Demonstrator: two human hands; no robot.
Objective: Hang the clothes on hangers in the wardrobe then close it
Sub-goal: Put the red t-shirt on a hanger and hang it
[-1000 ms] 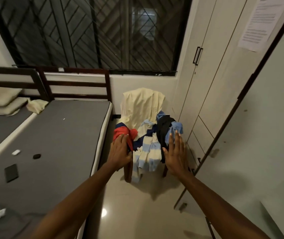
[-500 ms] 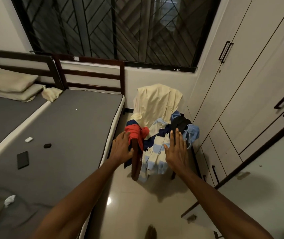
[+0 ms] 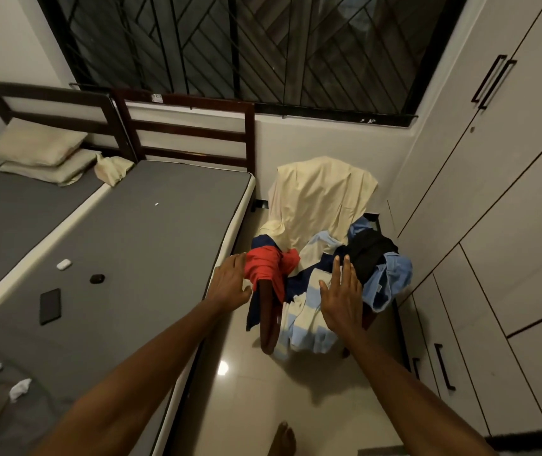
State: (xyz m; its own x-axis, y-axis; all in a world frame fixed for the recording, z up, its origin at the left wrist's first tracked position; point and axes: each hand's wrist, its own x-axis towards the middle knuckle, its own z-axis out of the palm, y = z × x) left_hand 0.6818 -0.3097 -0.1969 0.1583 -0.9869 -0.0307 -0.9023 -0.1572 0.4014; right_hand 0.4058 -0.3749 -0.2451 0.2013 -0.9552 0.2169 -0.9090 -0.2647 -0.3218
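A chair between the bed and the wardrobe carries a heap of clothes. A cream garment (image 3: pixel 320 199) drapes its back. Below lie a red garment (image 3: pixel 264 266), a blue-and-white striped garment (image 3: pixel 305 319), a black garment (image 3: pixel 370 250) and a light blue garment (image 3: pixel 391 281). My left hand (image 3: pixel 228 281) reaches out beside the red garment with relaxed fingers, holding nothing. My right hand (image 3: pixel 343 296) is stretched flat over the striped garment, fingers straight. The white wardrobe (image 3: pixel 493 179) on the right has its doors closed. No hangers show.
A grey mattress (image 3: pixel 124 258) fills the left, with a phone (image 3: pixel 50 306), a small black case (image 3: pixel 97 278) and a white case (image 3: pixel 63 264) on it. Pillows (image 3: pixel 40 148) lie at the headboard. A barred window is behind. My bare foot (image 3: pixel 284 437) stands on the glossy tile floor.
The view has swung left and closer to the chair, and the open wardrobe door has left the frame. Both hands have stayed outstretched toward the clothes heap.
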